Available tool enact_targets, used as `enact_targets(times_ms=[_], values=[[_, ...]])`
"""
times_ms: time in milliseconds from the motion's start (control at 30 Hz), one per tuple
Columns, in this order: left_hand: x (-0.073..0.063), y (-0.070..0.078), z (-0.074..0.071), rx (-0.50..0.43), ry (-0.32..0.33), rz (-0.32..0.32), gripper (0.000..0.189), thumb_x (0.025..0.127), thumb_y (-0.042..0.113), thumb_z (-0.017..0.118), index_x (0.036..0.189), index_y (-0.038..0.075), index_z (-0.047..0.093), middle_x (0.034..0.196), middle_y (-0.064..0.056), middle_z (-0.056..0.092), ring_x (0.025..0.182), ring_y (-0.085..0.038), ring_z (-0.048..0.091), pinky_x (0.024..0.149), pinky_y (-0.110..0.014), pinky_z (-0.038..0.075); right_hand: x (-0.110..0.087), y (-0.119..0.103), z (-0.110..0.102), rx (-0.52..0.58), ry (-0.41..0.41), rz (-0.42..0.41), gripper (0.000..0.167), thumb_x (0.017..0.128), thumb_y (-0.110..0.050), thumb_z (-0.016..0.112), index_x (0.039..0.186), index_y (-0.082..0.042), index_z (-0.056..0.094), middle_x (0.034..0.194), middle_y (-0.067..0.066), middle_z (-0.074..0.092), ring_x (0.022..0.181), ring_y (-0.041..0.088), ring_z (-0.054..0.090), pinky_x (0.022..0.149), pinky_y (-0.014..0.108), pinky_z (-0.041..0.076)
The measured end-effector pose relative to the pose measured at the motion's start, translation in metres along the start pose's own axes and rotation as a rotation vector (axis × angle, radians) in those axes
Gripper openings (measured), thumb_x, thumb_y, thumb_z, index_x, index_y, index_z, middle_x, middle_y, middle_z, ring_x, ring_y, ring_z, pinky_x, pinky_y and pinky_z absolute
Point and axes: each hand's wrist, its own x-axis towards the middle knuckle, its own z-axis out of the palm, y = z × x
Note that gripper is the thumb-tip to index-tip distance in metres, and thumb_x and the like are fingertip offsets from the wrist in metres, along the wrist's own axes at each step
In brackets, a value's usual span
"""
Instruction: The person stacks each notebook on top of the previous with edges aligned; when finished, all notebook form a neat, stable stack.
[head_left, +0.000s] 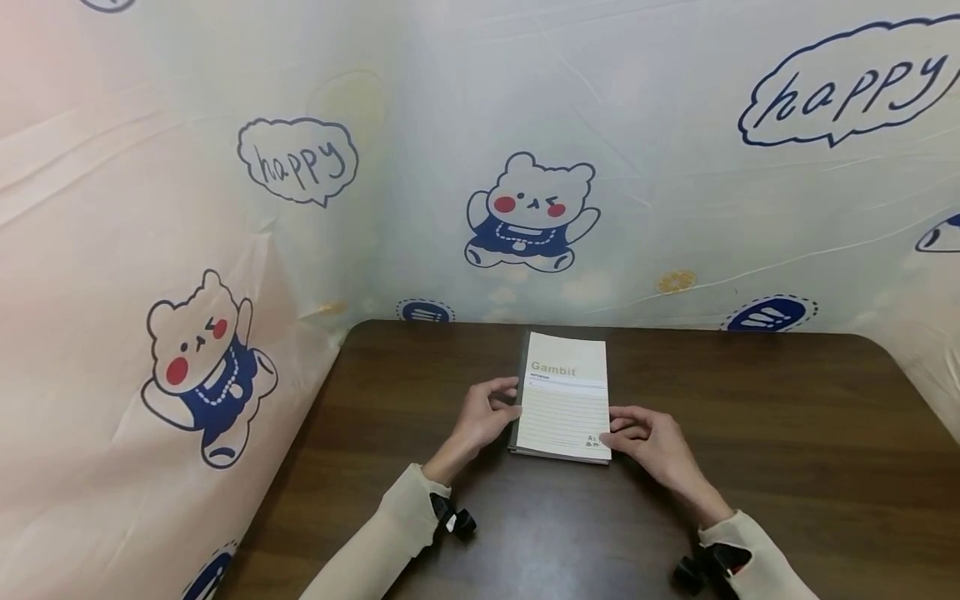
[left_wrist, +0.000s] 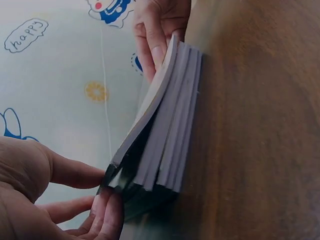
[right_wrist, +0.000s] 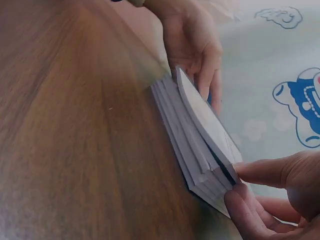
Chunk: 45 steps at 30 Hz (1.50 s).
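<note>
A stack of notebooks (left_wrist: pixel 181 120) lies on the brown wooden table. The top notebook (head_left: pixel 564 400) has a white cover lettered "Gambit", ruled lines and a dark spine on its left. At that spine my left hand (head_left: pixel 483 417) pinches the top notebook between thumb and fingers. My right hand (head_left: pixel 656 446) pinches its opposite edge near the lower right corner. Both wrist views show the top notebook bowed slightly, with a dark gap between it and the several notebooks beneath. In the right wrist view, my right thumb (right_wrist: pixel 265 171) presses on the cover's edge.
The wooden table (head_left: pixel 750 400) extends to both sides of the stack, with rounded far corners. Behind it hangs a pale curtain (head_left: pixel 420 208) printed with bears and "happy" bubbles. Black wrist devices (head_left: pixel 453 517) sit at both cream sleeves (head_left: pixel 382 533).
</note>
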Motion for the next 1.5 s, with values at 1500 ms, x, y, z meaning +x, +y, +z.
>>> enact_targets(times_ms=[1500], values=[[-0.026,-0.004,-0.027,0.325,-0.174,0.203,0.048,0.099,0.017,0.07,0.144,0.002,0.06,0.135,-0.017,0.067,0.103,-0.024,0.074,0.083,-0.033,0.062,-0.019,0.007,-0.015,-0.077,-0.146,-0.247,0.048,0.1,-0.018,0.071,0.142,0.002,0.059,0.119,0.018,0.074,0.091,0.008,0.074,0.072,0.026,0.061]])
